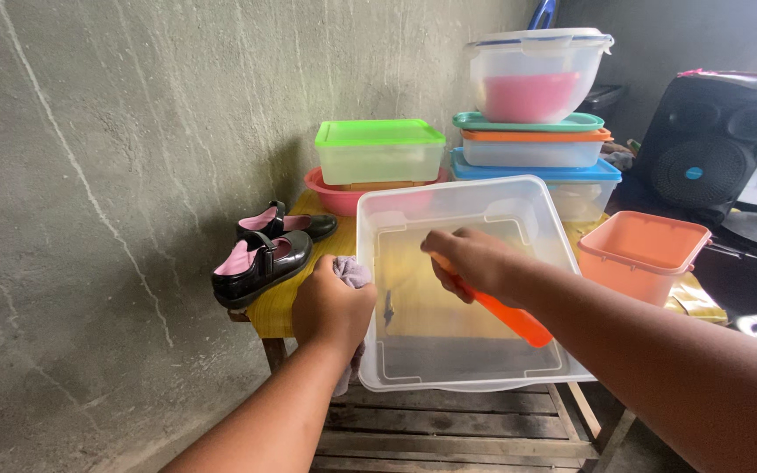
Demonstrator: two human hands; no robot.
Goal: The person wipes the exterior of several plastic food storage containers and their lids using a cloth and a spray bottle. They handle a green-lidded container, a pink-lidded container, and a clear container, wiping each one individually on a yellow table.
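A clear plastic container (519,210) is tilted toward me over the front edge of a yellow-covered table (273,307). My left hand (333,305) grips the container's left rim together with a grey cloth (354,271) bunched in the fingers. Inside the container, my right hand (475,261) is closed on an orange handle (505,314) that points down toward the container's bottom. The tool's working end is hidden by the hand.
A pair of black shoes with pink lining (265,254) sits left on the table. Behind stand a green-lidded box (380,151) in a pink basin, stacked lidded boxes (532,149) topped by a lidded bowl (536,74). An orange bin (641,254), a black speaker (711,144), wooden slats (449,429).
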